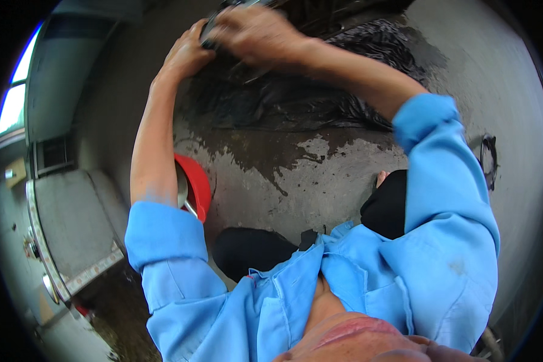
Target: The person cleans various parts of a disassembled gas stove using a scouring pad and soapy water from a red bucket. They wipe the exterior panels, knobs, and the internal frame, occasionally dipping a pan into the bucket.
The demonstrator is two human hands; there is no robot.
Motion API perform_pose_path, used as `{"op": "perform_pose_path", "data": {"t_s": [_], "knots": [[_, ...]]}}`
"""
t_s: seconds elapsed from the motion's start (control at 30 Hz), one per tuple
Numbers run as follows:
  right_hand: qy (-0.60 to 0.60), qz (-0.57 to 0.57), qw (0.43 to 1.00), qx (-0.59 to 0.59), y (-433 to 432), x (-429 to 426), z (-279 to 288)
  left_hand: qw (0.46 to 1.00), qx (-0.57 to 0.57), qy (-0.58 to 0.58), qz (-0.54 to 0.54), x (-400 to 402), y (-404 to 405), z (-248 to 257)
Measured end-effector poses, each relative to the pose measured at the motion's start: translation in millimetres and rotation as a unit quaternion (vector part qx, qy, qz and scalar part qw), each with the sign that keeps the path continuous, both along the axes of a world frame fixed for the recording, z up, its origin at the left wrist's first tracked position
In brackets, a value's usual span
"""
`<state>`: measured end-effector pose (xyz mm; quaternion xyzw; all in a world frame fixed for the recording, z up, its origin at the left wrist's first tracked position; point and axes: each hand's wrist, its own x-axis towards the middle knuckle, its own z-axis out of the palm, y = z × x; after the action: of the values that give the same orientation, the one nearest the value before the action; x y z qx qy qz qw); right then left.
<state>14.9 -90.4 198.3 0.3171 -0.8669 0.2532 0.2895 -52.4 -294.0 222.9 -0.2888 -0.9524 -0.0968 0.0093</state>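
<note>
At the top edge of the head view, both arms reach forward. My left hand [188,54] is closed around the side of a dark, hard object [209,32], most of which is hidden or cut off by the frame. Beside it, my right hand [253,34] is blurred by motion and lies over the same object. Its fingers are curled, and what they grip cannot be made out. Below the hands, a crumpled black plastic sheet [303,106], wet and shiny, is spread on the concrete floor [307,201].
A red plastic bucket [200,185] stands by my left forearm, with a pale vessel and a handle inside. Water has darkened the floor around the sheet. To the left is a grey slab with a tiled edge [95,267]. A dark ring [488,162] is at the right.
</note>
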Motion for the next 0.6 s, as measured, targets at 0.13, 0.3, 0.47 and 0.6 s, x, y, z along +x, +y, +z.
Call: {"op": "perform_pose_path", "data": {"t_s": [0.13,0.3,0.47,0.6], "knots": [[0.144,-0.071,0.982,0.098,6.0,-8.8,-0.9,0.999,-0.030,-0.018,0.039,5.0,7.6,3.5],[0.220,-0.098,0.970,-0.041,110.8,-33.9,0.9,0.996,-0.047,-0.025,0.077,8.8,12.9,20.3],[0.137,-0.167,0.971,-0.098,161.8,-48.9,8.2,0.996,-0.043,-0.039,0.072,0.3,8.9,21.2],[0.160,-0.049,0.986,-0.023,90.2,-40.8,0.1,0.996,-0.052,-0.048,0.061,-1.2,11.9,19.2]]}}
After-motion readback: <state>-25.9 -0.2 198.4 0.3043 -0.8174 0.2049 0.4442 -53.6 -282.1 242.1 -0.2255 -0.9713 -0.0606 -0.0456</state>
